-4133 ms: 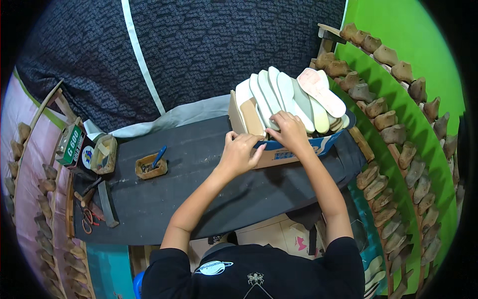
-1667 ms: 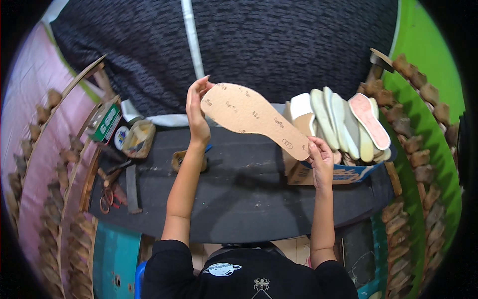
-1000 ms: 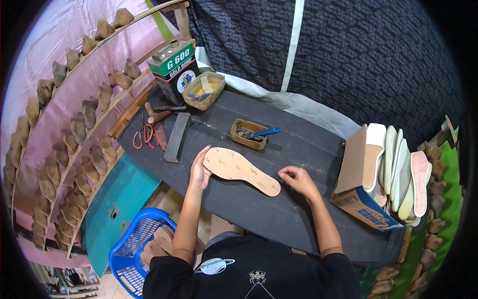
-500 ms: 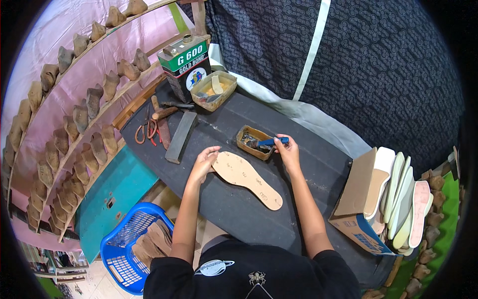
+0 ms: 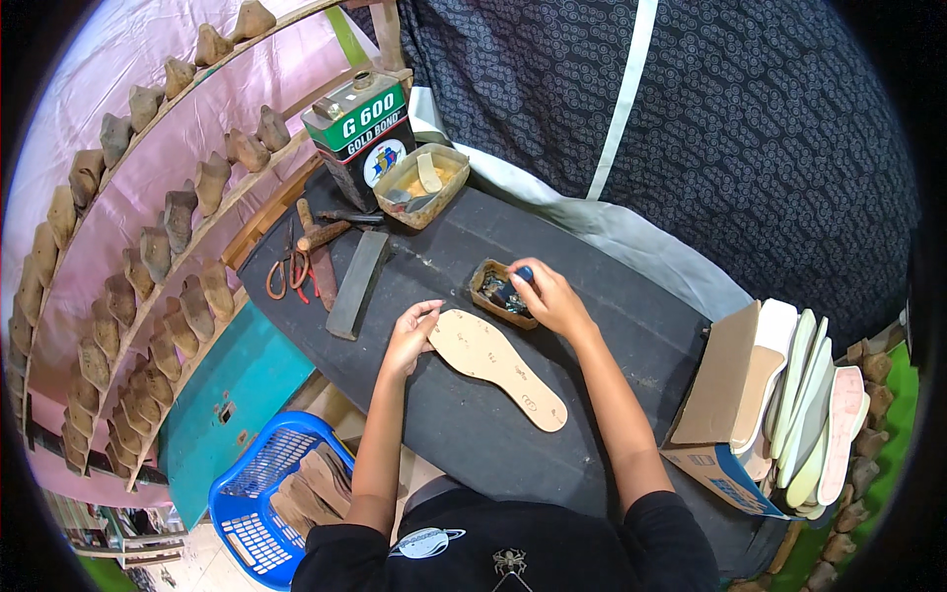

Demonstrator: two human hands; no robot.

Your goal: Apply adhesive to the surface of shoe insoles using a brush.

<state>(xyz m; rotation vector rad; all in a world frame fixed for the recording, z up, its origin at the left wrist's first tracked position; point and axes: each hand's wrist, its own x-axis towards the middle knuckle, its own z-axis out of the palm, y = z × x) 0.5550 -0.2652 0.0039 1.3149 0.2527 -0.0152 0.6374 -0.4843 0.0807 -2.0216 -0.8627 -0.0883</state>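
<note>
My left hand (image 5: 408, 338) pinches the wide end of a tan insole (image 5: 490, 361) between thumb and fingers. The sole lies slantwise over the dark tabletop, its narrow end toward the lower right, with small dark marks on its face. Farther off, my right hand (image 5: 550, 301) grips a blue-handled brush (image 5: 525, 273), held steeply over a small tan tub (image 5: 485, 271). Dark, sticky-looking stuff coats the inside of the tub. The lower end of the brush is down in it and cannot be made out clearly.
A grey block (image 5: 358, 286), scissors (image 5: 279, 273) and a hammer (image 5: 323, 235) lie at the left. Behind them stand a metal can (image 5: 357, 138) and a second tub (image 5: 431, 204). A cardboard box (image 5: 712, 380) of soles is at right; a blue basket (image 5: 258, 513) sits below left.
My right hand has moved left over the tub and tipped the brush from nearly flat to steep. The insole has shifted slightly right and nearer, still in my left hand.
</note>
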